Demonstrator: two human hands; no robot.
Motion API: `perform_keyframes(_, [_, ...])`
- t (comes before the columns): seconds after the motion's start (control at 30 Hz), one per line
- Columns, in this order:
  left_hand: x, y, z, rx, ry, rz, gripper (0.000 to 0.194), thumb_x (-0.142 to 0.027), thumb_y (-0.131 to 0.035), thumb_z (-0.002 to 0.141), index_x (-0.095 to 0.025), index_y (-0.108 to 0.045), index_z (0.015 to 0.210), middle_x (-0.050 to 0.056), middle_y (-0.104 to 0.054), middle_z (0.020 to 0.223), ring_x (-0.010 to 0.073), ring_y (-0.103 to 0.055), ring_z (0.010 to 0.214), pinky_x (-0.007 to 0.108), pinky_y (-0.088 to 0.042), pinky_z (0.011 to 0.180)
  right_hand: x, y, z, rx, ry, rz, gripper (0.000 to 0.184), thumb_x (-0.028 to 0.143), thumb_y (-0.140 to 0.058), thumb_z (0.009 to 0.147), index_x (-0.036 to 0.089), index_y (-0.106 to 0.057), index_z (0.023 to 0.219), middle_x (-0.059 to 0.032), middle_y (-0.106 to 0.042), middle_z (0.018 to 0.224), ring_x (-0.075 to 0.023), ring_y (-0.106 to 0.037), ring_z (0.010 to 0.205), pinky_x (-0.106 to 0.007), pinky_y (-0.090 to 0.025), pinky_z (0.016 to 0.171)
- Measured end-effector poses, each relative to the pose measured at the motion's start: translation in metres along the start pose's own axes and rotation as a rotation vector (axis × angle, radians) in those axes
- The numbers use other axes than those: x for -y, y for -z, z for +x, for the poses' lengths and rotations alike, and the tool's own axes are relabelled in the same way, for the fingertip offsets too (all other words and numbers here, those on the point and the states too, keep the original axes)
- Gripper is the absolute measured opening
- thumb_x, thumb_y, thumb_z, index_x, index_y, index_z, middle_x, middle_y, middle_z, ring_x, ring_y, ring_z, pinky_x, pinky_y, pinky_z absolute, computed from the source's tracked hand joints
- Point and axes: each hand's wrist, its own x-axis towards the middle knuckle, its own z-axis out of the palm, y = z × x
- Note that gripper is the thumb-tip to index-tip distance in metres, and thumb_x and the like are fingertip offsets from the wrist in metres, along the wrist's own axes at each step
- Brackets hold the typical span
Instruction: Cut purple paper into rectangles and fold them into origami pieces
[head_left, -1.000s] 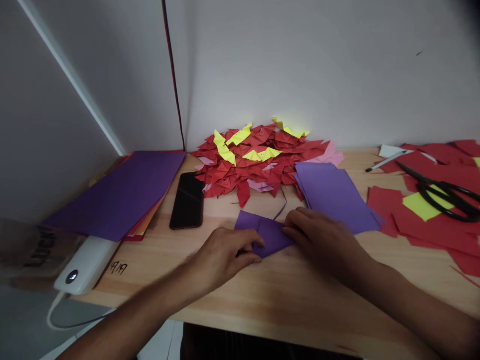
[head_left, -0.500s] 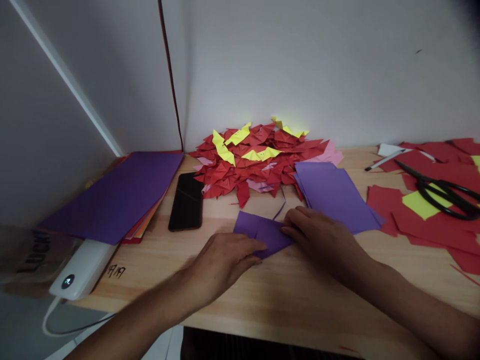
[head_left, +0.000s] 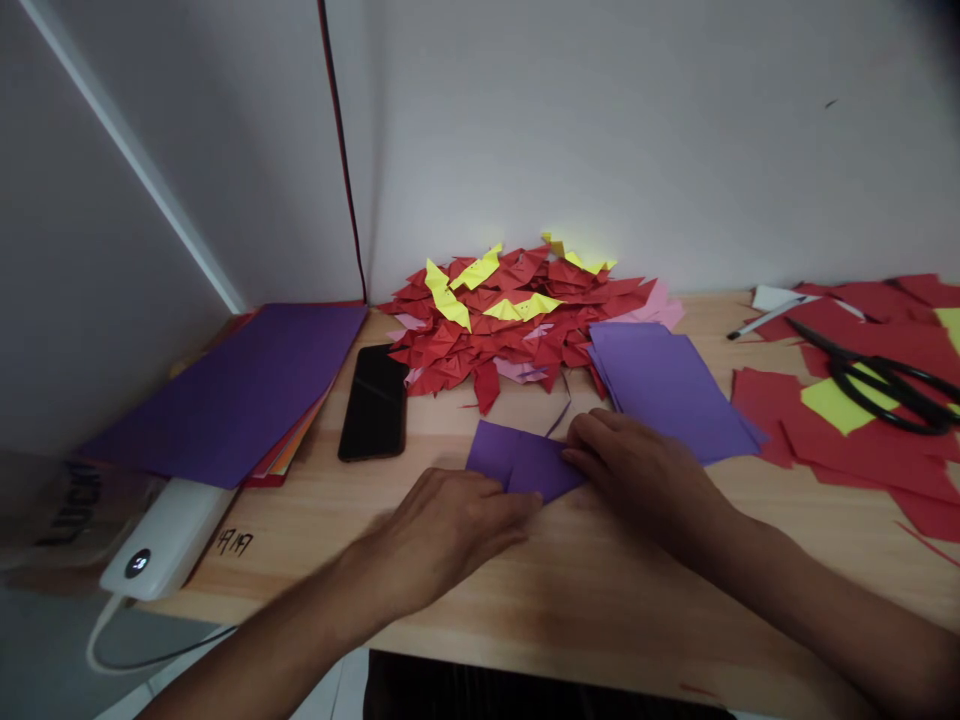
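A small folded sheet of purple paper lies on the wooden table in front of me, with a crease across it. My left hand presses on its near left edge, thumb and fingers close together. At the paper's right corner, my right hand pinches it, and the fingers cover that corner. Just behind the right hand rests a stack of purple paper sheets. A heap of folded red, yellow and pink paper bats stands against the wall beyond the sheet.
Left of the heap lies a black phone. Large coloured sheets partly cover a white power bank with a cable at the left edge. On the right, black scissors and a pen rest among red paper pieces.
My left hand's fingertips have slid a little to the right along the near edge of the purple paper. The right hand stays at its corner.
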Motion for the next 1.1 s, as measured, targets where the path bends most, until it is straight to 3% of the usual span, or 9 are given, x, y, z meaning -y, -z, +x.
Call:
perform_keyframes(0.3, [0.001,-0.002,0.000,-0.021,-0.078,0.106,0.023,-0.030,-0.044,0.100,-0.022,-0.064,0.107,-0.003,-0.060,0.068,0.0119,-0.051,0.058,0.028,-0.032,0.054,0.000,0.000,-0.003,-0.053,0.004,-0.008,0.013,0.024,-0.063,0.090,0.020,-0.055,0.080,-0.0005,-0.062,0.079,-0.0173,-0.063,0.071,-0.026,-0.039,0.056])
perform_keyframes(0.43, [-0.002,-0.004,-0.001,-0.096,-0.150,0.245,0.018,-0.024,-0.046,0.098,-0.019,-0.062,0.105,-0.002,-0.059,0.072,0.0144,-0.052,0.067,0.030,-0.036,0.060,0.000,0.001,-0.002,-0.056,-0.019,-0.016,0.015,0.029,-0.064,0.088,0.020,-0.055,0.080,-0.0013,-0.062,0.081,-0.0180,-0.063,0.072,-0.026,-0.039,0.056])
perform_keyframes(0.63, [-0.007,-0.005,0.004,-0.149,-0.216,0.326,0.018,-0.019,-0.047,0.096,-0.014,-0.062,0.087,0.003,-0.058,0.075,0.0176,-0.050,0.076,0.033,-0.038,0.064,-0.001,0.002,-0.003,-0.081,0.013,0.013,0.015,0.029,-0.056,0.092,0.021,-0.054,0.080,-0.0026,-0.063,0.082,-0.0168,-0.062,0.070,-0.026,-0.039,0.056])
perform_keyframes(0.93, [-0.010,-0.009,0.006,-0.161,-0.234,0.413,0.015,-0.018,-0.051,0.094,-0.014,-0.063,0.087,0.003,-0.060,0.076,0.0190,-0.053,0.080,0.034,-0.040,0.067,-0.006,0.000,0.001,-0.050,0.014,0.058,0.016,0.024,-0.048,0.096,0.020,-0.056,0.083,-0.0035,-0.063,0.085,-0.0176,-0.062,0.076,-0.027,-0.041,0.062])
perform_keyframes(1.1, [-0.007,-0.015,0.005,-0.239,-0.293,0.315,0.015,-0.017,-0.053,0.094,-0.010,-0.064,0.101,0.009,-0.069,0.108,0.0220,-0.058,0.103,0.038,-0.046,0.083,-0.015,0.012,0.001,-0.089,0.016,0.198,0.021,0.021,-0.042,0.098,0.019,-0.061,0.090,-0.0055,-0.068,0.092,-0.0176,-0.065,0.080,-0.029,-0.049,0.071])
